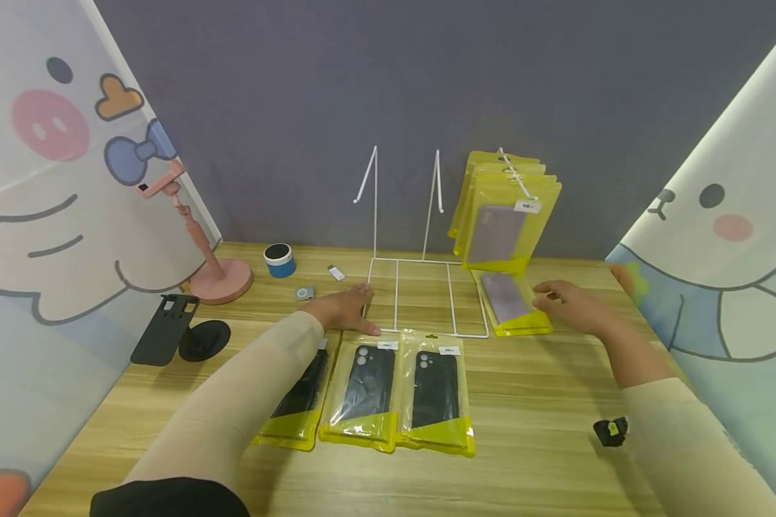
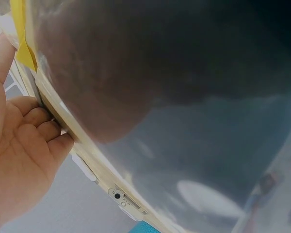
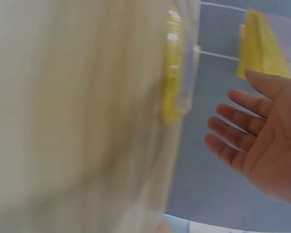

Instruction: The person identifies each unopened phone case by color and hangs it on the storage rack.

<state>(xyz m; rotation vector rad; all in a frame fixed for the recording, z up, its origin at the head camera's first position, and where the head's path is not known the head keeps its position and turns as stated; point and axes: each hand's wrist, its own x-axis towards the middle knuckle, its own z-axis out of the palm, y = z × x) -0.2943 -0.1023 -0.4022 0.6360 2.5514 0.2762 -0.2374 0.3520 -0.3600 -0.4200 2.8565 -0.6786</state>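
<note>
A white wire rack stands at the back of the wooden table. My left hand rests flat on the table at the rack's front left corner, its fingers lying against the wood and holding nothing. Right of the rack lies a yellow pack with a purple phone case. My right hand is at its right edge, palm down, fingers spread and loose. Several more yellow packs hang on the rack's right hook. Three packs with black cases lie in front; my left forearm covers part of the leftmost.
A pink phone stand, a black stand, a blue and black round cap and two small white and grey items sit at the back left. A small black clip lies front right. Cartoon curtains flank the table.
</note>
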